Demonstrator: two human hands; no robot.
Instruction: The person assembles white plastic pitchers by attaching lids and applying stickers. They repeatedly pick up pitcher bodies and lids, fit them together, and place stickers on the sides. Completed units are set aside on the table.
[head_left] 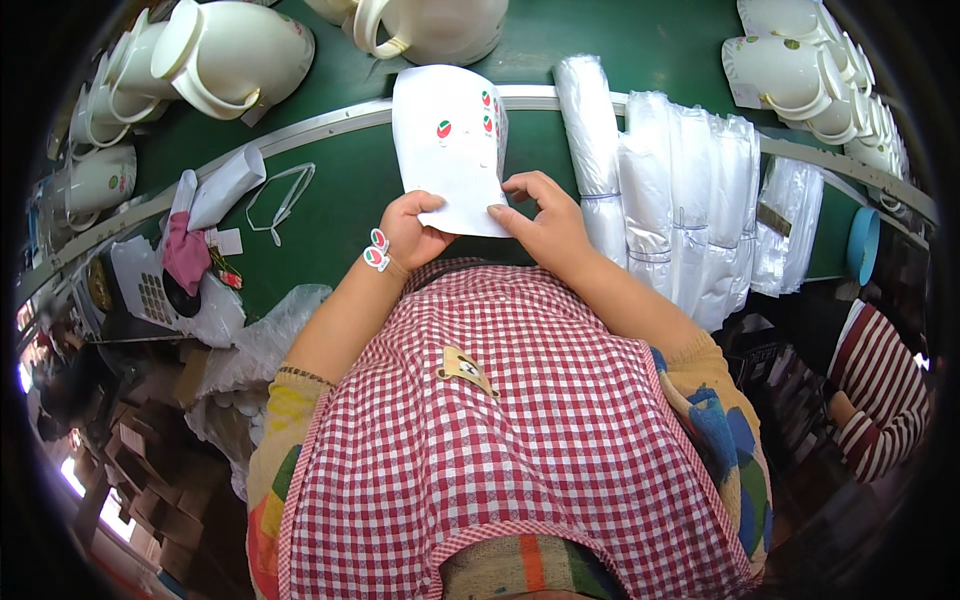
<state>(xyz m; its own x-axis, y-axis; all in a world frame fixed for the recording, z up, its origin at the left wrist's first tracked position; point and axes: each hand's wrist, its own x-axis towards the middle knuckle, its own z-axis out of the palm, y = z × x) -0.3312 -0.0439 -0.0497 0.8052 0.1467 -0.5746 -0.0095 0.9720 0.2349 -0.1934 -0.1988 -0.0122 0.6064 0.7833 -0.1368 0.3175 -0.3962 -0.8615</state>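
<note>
A white sticker sheet, curved back at its far end, is held up over the green table's near edge. A few red-and-green oval stickers show on it, mostly along the right side. My left hand grips its lower left corner, thumb on the front and fingers hidden behind. At the lower right edge my right hand has its thumb against the sheet and its index finger bent beside the edge. Two similar oval stickers cling to my left wrist.
Cream jugs with handles stand beyond the curved metal rail. Bundles of clear plastic bags lie to my right, near a blue round object. A pink cloth and calculator lie left. Someone's striped sleeve shows right.
</note>
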